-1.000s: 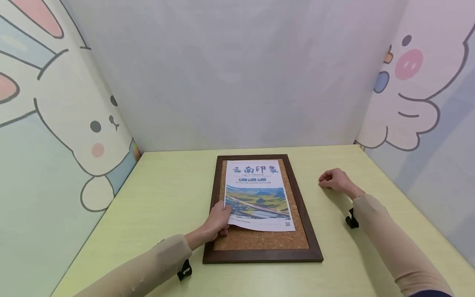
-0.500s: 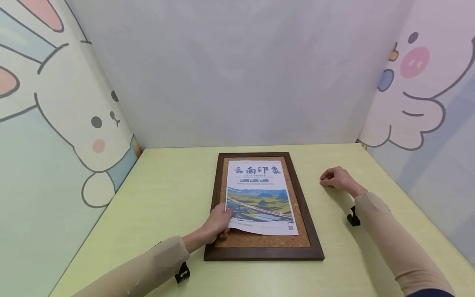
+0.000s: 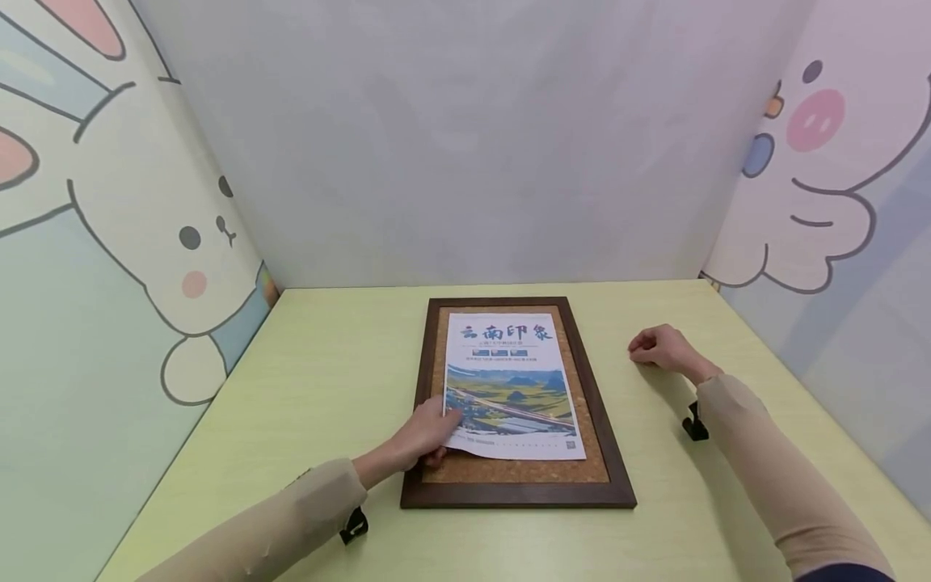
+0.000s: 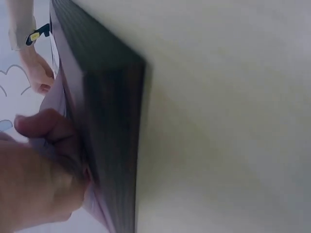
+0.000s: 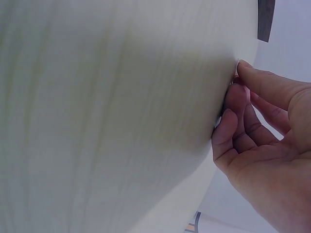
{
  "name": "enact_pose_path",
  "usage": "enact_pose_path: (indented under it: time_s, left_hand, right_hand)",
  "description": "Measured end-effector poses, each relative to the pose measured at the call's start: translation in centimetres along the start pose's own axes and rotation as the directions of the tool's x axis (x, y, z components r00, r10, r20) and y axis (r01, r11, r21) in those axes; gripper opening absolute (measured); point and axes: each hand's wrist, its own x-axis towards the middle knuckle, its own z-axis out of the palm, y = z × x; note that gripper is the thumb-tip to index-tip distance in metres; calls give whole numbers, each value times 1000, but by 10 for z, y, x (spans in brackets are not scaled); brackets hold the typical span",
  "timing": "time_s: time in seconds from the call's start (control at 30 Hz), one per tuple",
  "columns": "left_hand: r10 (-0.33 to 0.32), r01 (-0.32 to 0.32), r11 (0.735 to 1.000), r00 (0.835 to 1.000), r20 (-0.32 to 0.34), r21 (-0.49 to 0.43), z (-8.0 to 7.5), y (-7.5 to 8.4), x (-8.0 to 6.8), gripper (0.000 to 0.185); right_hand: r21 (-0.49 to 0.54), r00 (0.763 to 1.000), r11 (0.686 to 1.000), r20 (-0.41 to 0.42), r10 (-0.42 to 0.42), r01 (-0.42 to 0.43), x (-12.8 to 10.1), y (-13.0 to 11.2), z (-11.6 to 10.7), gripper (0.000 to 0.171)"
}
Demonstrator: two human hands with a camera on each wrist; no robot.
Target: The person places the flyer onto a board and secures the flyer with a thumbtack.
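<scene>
A printed poster with a landscape picture and blue characters lies over the framed cork board on the table. My left hand pinches the poster near its lower left corner, thumb on top, and its lower edge curves up slightly there. In the left wrist view the same hand is beside the board's dark frame. My right hand rests on the table right of the board. Its fingers are loosely curled against the tabletop in the right wrist view, and no held thing shows.
The board lies on a pale yellow-green table. A grey wall stands behind it, with cartoon-printed panels on both sides. Black straps hang under both sleeves.
The view has shifted slightly. The poster's lower edge has come down a little on the board between the first two frames. The left hand keeps its hold, and the right hand stays put.
</scene>
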Motion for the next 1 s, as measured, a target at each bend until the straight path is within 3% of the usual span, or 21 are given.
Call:
enact_pose_path:
  time_s: [0.13,0.23,0.37,0.47,0.57,0.67,0.77,0.87,1.0]
  left_hand:
    - [21,-33,986,997,74,161,-14,6,2,30]
    - [13,-41,953,995,95,300,-23,12,5,25]
    - [-24,1,893,999,45,451,-31,17,10,27]
    - [8,-1,866,1000,-11,500,-33,16,13,26]
    - [112,-80,828,993,-24,555,-31,12,17,22]
    - [228,-177,739,974,7,650,-28,7,20,31]
    - [298,-261,657,952,74,708,-28,3,21,45]
    - [315,-322,620,937,149,715,-29,1,21,60]
    - [291,-353,590,932,217,727,-29,-1,22,75]
  right_hand:
    - [-13,1000,1000,-5,-3,3,1,0,-3,20]
    - [-19,1000,1000,-1,8,-8,3,0,-4,20]
    - [-16,1000,1000,12,26,-26,4,-2,-5,21]
    - [-20,1000,1000,21,21,-20,5,-4,-6,21]
    - [-37,1000,999,25,8,-7,6,-7,-6,20]
    - [-52,1000,999,28,-5,7,7,-8,-6,19]
    - [-55,999,998,35,-2,4,8,-8,-5,18]
    - [-54,999,999,38,-1,4,7,-7,-3,18]
    - [-57,999,998,36,-1,3,6,-5,-1,17]
